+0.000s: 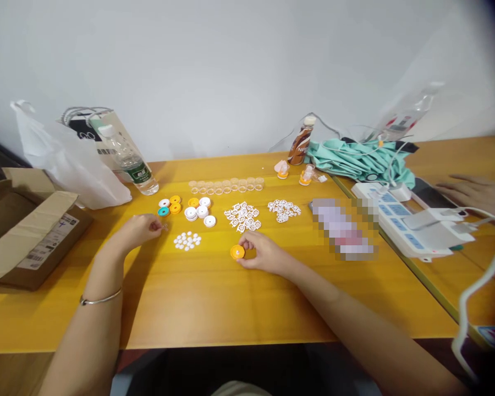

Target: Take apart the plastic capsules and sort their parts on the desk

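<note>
My right hand pinches an orange round cap-like part with a small white piece at its centre, just above the table. My left hand is at the left with its fingertips pressed together; whatever they may hold is too small to make out. Beside those fingertips lie a few tiny clear pieces. Farther back are orange, white and teal round parts and a group of white round parts. Small white discs lie between my hands. White openwork pieces form one pile and another.
Clear cups stand in rows at the back. A cardboard box, white plastic bag and water bottle are left. Rightward are a brown bottle, a blurred-out phone-like object, a power strip and another person's hand.
</note>
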`<state>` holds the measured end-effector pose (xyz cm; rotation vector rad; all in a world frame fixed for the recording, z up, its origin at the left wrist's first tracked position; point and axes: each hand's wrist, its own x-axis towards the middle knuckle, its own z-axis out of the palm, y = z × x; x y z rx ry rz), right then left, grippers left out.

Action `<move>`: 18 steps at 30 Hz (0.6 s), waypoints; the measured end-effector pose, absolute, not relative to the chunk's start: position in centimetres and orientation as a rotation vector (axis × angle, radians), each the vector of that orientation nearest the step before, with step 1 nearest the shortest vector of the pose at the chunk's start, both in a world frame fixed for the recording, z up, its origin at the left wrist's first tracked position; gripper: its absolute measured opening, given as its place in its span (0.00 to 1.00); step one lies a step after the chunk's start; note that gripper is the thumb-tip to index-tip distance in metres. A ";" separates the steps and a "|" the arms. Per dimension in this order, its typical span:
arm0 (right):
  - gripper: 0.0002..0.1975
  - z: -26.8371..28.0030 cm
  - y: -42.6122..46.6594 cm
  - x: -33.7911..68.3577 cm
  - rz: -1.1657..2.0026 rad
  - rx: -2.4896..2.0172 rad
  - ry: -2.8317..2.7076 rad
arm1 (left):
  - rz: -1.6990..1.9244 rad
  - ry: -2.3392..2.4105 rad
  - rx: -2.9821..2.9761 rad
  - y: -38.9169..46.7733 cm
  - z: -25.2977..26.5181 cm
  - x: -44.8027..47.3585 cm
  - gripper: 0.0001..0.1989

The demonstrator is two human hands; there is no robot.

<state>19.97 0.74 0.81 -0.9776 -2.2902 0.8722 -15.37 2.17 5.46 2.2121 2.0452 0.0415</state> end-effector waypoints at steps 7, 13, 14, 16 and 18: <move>0.08 0.8 0.8 20.0 0.889 -0.983 -2.272 | 0.058 1.954 2.256 2.3 4.8 -15.3 0.09; 0.09 0.7 0.8 20.0 0.989 -1.007 -2.175 | 0.442 1.867 2.351 1.5 6.1 -14.0 0.13; 0.09 0.7 0.8 19.9 1.013 -1.025 -2.139 | 0.573 1.820 2.411 1.3 6.2 -13.3 0.12; 0.09 0.7 0.7 19.7 1.057 -1.051 -2.065 | 0.825 1.652 2.528 0.9 6.2 -11.2 0.11; 0.10 0.7 0.7 19.6 1.065 -1.058 -2.008 | 0.938 1.416 2.611 0.3 5.8 -8.5 0.09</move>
